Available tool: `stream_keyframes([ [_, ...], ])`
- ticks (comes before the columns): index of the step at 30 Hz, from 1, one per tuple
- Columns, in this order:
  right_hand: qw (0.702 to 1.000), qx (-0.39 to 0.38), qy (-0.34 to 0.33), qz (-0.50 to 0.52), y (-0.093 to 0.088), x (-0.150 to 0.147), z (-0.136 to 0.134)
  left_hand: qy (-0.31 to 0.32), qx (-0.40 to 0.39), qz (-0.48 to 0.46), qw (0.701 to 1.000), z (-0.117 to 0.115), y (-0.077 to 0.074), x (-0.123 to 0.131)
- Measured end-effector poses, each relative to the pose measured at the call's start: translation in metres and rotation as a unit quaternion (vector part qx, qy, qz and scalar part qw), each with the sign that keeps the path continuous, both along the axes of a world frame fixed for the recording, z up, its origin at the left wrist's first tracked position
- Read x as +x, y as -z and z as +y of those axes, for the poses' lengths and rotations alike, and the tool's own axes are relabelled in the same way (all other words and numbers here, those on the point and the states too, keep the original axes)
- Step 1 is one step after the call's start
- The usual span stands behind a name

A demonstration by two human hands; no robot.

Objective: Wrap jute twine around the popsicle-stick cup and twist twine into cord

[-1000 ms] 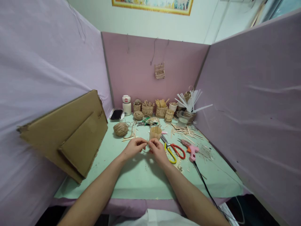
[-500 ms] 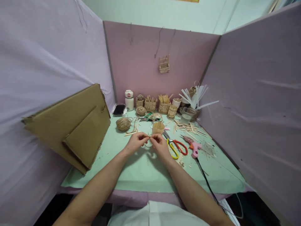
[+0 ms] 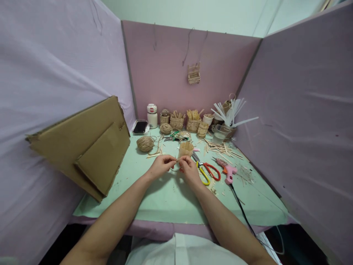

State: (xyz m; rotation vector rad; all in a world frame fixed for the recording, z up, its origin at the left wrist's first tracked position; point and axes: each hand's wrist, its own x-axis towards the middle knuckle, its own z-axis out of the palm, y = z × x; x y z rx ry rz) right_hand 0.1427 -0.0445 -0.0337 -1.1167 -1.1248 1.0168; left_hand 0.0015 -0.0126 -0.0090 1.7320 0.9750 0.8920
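Head view: twine [image 3: 177,160], long axis sideways (loop [image 3: 174,170] below)

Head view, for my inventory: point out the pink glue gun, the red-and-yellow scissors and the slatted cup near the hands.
Pink glue gun [image 3: 231,170], head view: on its body.
Scissors [image 3: 200,165], head view: at the pivot.
Slatted cup [image 3: 186,150], head view: on its front wall.

The left hand [image 3: 162,166] and right hand [image 3: 189,170] pinch a thin strand of twine [image 3: 177,160] between their fingertips over the green tabletop [image 3: 165,209]; a small wooden cup [image 3: 186,148] stands just beyond them. Scissors [image 3: 209,171] with one yellow and one red handle lie beside the right hand; a pink glue gun [image 3: 228,171] lies farther right; a twine ball [image 3: 145,144] sits to the left, near a leaning cardboard panel [image 3: 82,147].
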Motion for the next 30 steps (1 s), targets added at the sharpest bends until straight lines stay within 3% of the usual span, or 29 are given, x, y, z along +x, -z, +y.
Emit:
stream_keyframes([
  [9,0.987,0.077,0.064,-0.129,0.006,0.004,0.006,0.003,0.036,-0.002,0.999,0.002,0.006,0.000],
  [19,0.983,0.072,0.089,-0.141,0.012,0.002,0.009,-0.021,0.077,0.013,0.997,0.004,0.012,0.001],
  [30,0.976,0.130,0.088,-0.152,0.010,0.002,0.005,-0.042,0.094,0.029,0.994,0.005,0.015,0.002],
])
